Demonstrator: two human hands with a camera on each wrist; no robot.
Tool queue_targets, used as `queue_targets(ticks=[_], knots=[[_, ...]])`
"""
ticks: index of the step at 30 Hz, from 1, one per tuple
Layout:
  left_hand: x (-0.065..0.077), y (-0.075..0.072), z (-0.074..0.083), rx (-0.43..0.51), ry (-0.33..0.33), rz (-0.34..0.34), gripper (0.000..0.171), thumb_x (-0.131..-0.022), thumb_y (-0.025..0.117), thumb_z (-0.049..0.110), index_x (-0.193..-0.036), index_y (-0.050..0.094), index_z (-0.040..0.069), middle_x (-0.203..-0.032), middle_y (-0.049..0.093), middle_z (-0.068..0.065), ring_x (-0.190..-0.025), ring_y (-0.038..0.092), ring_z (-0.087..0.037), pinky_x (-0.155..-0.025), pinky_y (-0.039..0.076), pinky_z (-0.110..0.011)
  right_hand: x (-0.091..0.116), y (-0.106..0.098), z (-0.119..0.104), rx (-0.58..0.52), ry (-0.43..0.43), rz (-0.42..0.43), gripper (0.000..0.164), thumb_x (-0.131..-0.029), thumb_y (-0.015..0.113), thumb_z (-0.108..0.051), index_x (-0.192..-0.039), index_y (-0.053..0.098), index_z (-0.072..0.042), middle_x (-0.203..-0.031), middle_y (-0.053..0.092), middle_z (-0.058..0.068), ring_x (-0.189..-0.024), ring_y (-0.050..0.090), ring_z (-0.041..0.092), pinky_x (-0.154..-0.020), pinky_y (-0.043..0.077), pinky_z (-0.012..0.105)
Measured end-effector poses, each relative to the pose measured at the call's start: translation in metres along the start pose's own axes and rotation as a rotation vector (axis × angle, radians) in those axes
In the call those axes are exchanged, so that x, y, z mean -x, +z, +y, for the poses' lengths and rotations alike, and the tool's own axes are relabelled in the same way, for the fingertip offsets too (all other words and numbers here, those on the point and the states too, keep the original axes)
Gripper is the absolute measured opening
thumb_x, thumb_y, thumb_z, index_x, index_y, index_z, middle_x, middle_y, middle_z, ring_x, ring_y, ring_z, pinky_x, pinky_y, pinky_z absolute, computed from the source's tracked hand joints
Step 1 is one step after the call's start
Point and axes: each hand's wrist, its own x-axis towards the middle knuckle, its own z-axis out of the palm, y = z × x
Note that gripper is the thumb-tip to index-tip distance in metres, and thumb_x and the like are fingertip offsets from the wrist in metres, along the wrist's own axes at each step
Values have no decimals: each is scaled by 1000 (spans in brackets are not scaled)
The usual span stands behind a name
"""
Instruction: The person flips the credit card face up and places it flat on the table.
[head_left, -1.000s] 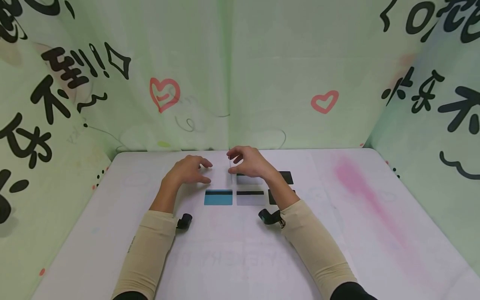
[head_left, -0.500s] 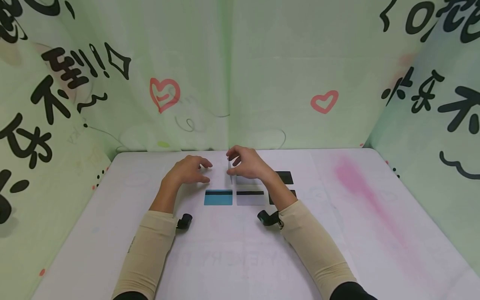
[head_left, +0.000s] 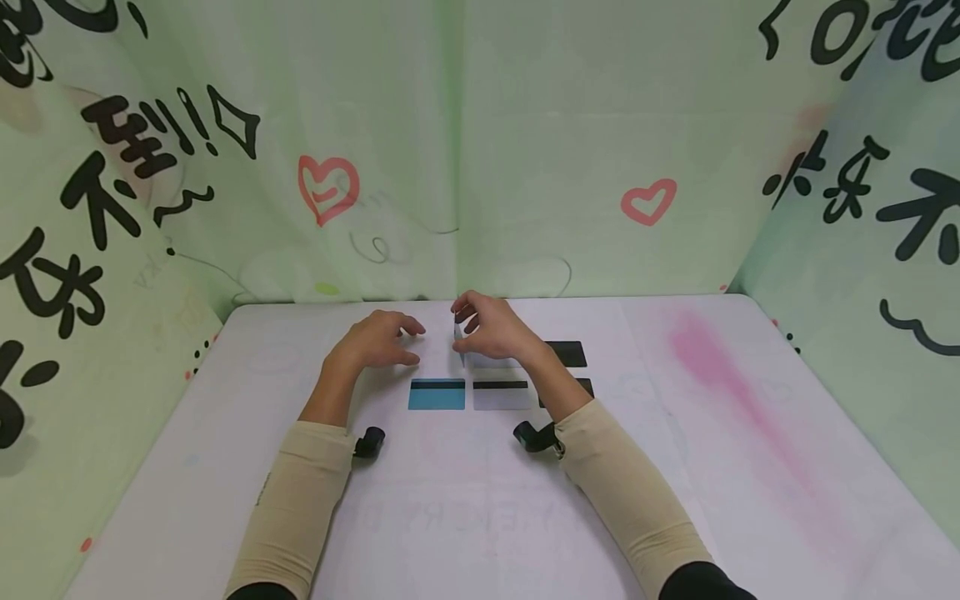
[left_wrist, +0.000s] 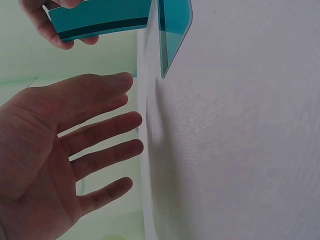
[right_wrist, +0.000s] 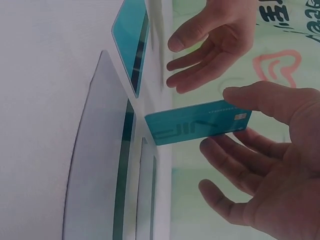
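Note:
My right hand (head_left: 495, 327) pinches a teal bank card (right_wrist: 195, 122) between thumb and fingers. The card stands nearly upright, its lower end at or close to the tabletop; whether it touches cannot be told. In the right wrist view its printed side with a chip shows; the left wrist view shows its dark stripe. My left hand (head_left: 377, 340) is to the left with fingers spread and nothing in them. Nearer me lies a blue-teal card (head_left: 437, 394), stripe up, beside a grey card (head_left: 500, 396). Another grey card (head_left: 491, 362) is partly hidden by my right hand.
Two black cards lie to the right: a far black card (head_left: 568, 354) and a near black card (head_left: 587, 386), the latter mostly behind my right forearm. The white table (head_left: 450, 517) has green cloth walls (head_left: 555, 150) at its back and sides.
My right hand has shifted very slightly left, and the card in it has turned so more of its face shows. The left hand has stayed put.

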Motion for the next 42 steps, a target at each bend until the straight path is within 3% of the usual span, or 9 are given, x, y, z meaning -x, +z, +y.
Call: queue_targets(ticks=[17,42], knots=[[-4,1,-1,3,-9,-7,50,-89,81,25,-136,69,14,-134,69,-8,-123,60,-29,-104,50,-51,-1,1,-1,-25,22,-18,59,-87,82,-7,-138,53,0,-131,66,18,-121,66,37,-104,54,48],[-3,4,-2,7,-10,-5,50,-88,82,24,-136,69,13,-134,69,-9,-122,61,-29,-106,49,-51,-4,7,5,-31,42,-35,55,-86,83,-7,-133,54,-5,-131,66,18,-121,68,34,-104,54,46]])
